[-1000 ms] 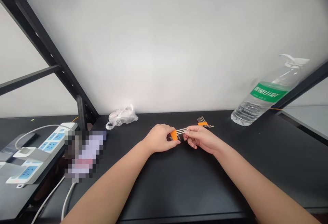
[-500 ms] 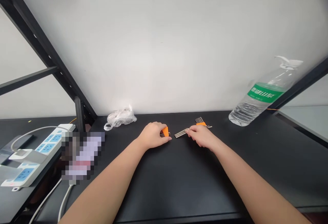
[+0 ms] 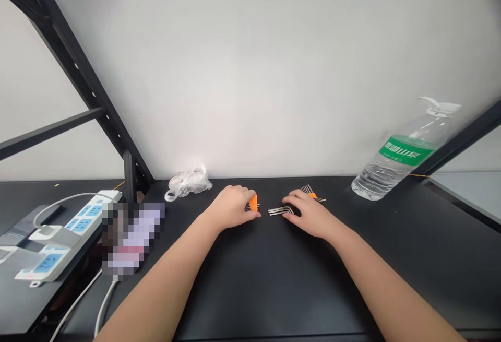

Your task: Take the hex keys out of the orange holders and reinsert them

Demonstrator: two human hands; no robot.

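My left hand [image 3: 234, 208] is closed on an orange holder [image 3: 253, 203] with several small metal hex keys in it, low over the black table. To its right, a few L-shaped hex keys [image 3: 279, 210] lie side by side on the table. My right hand [image 3: 309, 212] is around their bent ends, its thumb and fingers apart, with nothing visibly gripped. Just behind the right hand lies a second orange holder [image 3: 312, 195] with several hex keys, partly hidden by the fingers.
A crumpled clear plastic bag [image 3: 188, 183] lies by the wall at the left. A tilted water bottle [image 3: 399, 156] with a green label stands at the right. On the left are a power strip [image 3: 74, 232], white cables and a blurred purple object [image 3: 135, 237].
My right hand has opened from its pinch on the loose hex keys, which now lie with their bent ends showing. The left hand keeps its hold. The view has shifted slightly.
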